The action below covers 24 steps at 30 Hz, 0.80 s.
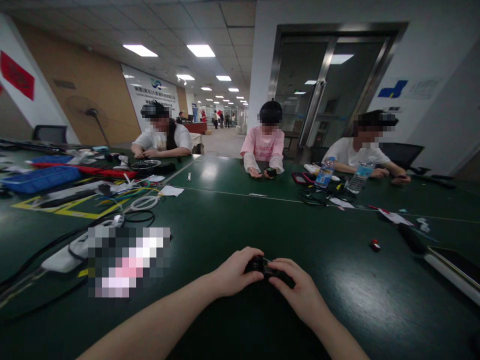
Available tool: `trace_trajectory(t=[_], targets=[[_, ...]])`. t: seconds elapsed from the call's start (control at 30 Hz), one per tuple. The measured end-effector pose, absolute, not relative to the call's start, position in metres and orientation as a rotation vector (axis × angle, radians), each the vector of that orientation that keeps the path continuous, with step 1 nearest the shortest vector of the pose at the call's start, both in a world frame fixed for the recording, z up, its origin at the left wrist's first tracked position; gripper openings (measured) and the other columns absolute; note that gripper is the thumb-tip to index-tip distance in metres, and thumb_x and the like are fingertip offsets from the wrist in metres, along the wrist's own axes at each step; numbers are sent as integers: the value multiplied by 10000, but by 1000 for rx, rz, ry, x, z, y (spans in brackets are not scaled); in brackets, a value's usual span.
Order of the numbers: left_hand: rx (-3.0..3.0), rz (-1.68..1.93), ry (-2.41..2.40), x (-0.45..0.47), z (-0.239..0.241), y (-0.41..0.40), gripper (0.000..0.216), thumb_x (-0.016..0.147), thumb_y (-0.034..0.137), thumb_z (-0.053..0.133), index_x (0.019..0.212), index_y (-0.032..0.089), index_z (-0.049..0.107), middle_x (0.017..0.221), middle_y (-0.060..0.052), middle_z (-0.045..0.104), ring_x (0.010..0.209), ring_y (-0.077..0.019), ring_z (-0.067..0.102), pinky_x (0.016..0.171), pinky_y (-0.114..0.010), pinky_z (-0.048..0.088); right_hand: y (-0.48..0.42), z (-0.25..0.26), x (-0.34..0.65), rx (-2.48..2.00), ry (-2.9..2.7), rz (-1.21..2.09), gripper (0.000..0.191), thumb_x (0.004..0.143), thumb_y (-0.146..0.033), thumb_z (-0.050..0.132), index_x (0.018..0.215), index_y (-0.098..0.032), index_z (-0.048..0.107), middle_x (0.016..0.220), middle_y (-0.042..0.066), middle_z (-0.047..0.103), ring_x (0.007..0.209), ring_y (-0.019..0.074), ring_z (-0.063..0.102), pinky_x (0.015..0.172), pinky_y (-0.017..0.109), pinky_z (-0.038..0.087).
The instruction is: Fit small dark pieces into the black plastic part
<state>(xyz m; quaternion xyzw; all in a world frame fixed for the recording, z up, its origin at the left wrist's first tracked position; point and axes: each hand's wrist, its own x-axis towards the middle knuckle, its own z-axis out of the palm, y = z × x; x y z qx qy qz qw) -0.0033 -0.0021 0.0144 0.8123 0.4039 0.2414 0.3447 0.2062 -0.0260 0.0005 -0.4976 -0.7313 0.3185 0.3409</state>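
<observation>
Low over the green table (225, 225), my left hand (237, 274) pinches the rounded left end of a small black object (267, 270) between thumb and fingers. My right hand (300, 290) grips its longer right end, thumb below and fingers on top. Between the fingertips the two dark ends meet or nearly meet; whether this is one piece or two I cannot tell. A small light edge shows on top of it. My fingers hide much of its shape, so its exact kind is unclear.
Left of my forearm lie a blurred-out phone-like item (131, 262) and a white power strip (71, 252) with cables. Farther left is a blue tray (41, 181). Rightward are a small red object (375, 245) and water bottles (324, 172). Three people sit across the table.
</observation>
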Motion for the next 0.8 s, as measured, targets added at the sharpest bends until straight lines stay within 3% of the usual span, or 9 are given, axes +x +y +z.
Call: trace_trajectory(t=[0.27,0.47,0.8], targets=[[1973,601,1005,-8,4,1,604,805,246,631,1329,272,333,1183,-77,525,1079,-243,514,906,-402,425,-26,-1,207,-1328,-1930,818,261,800,-233,580,1045,-307,637,1133,14,571,1080,204,544,951,368,432],[2024,599,995,-8,3,2,458,801,227,633,1216,241,441,1083,-59,553,973,-223,548,838,-370,455,-27,0,207,-1306,-1932,817,279,797,-222,575,1060,-301,624,1130,14,576,1080,203,548,963,364,427],[2025,603,960,-5,8,0,427,811,170,612,1187,239,422,1007,-27,594,928,-204,569,819,-341,444,-26,-2,207,-1295,-1917,819,273,779,-242,604,1043,-307,638,1146,19,566,1096,214,539,965,391,421]])
